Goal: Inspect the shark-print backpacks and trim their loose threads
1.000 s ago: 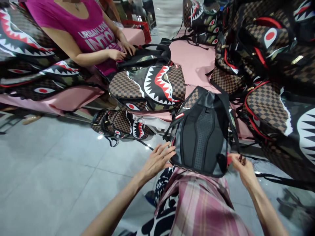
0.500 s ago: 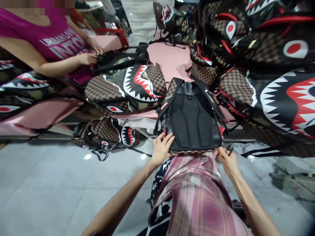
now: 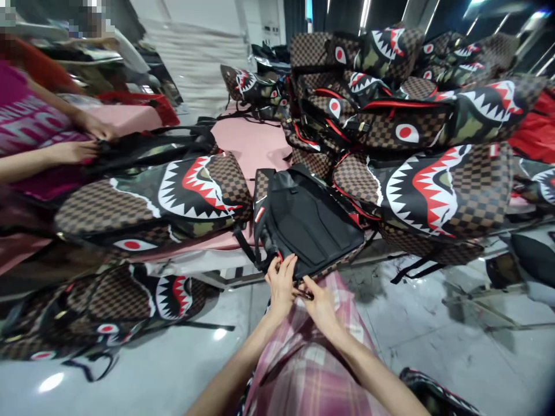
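A backpack point(image 3: 312, 222) lies with its black padded back upward at the table's near edge, its bottom toward me and slightly turned. My left hand point(image 3: 281, 283) pinches its lower left corner, beside a bit of red trim. Close by on the right, my right hand point(image 3: 319, 303) is closed on a small dark tool at the same corner; the tool's tip is hidden against the bag. A checkered shark-mouth backpack point(image 3: 195, 196) lies left of it, and another shark-mouth backpack point(image 3: 433, 190) lies to the right.
More checkered backpacks point(image 3: 403, 110) are piled at the back right of the pink tabletop point(image 3: 247, 138). One backpack point(image 3: 117, 306) sits low at the left, below table height. At the far left, a person's hands point(image 3: 82, 147) hold black straps. A stool-like frame point(image 3: 481, 300) stands right.
My right hand has moved left from the bag's lower right corner to its lower left one, beside my left hand. The bag has turned a little, and the view has shifted right and up.
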Tool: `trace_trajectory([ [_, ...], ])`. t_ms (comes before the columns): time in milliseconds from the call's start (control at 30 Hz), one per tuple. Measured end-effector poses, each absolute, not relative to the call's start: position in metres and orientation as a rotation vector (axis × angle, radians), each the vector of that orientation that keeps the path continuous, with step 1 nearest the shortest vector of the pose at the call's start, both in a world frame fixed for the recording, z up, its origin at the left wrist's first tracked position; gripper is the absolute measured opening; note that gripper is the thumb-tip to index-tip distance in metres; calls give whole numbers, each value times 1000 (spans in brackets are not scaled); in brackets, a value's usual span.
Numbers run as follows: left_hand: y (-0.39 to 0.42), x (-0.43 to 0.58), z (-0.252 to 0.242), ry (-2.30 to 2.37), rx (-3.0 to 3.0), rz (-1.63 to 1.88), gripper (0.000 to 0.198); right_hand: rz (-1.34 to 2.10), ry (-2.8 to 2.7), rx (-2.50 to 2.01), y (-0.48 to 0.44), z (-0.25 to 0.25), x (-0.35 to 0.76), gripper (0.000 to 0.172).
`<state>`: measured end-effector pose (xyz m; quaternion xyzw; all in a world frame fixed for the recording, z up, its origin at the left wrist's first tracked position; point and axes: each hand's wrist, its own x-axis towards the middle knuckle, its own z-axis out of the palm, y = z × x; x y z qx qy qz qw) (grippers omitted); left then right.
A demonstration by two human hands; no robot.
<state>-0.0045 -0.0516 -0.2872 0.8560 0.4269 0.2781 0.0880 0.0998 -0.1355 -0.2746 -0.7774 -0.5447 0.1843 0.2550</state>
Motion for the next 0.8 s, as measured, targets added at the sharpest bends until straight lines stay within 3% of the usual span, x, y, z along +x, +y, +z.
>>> trace_trajectory([
  [133, -50, -10, -288, 1182, 2600, 771, 62, 475, -1524, -2263, -124, -258, 92, 24],
  [300, -50, -23, -289, 1147, 2696, 752, 61, 484, -1560, -2106, -120, -254, 98, 12],
  [433, -56, -26, -273, 1148, 2721, 814, 36, 581, -1296, -1799, -137, -258, 140, 20],
  [533, -58, 0, -249, 1092, 2640, 950, 18, 526, -867, -1808, -154, -262, 199, 22],
  [667, -44, 77, -225, 863, 2675, 802, 18, 450, -714, -2001, -172, -267, 255, 32],
  [800, -25, 139, -219, 622, 2897, 424, 15, 455, -830, -2149, -180, -268, 259, 43],
])
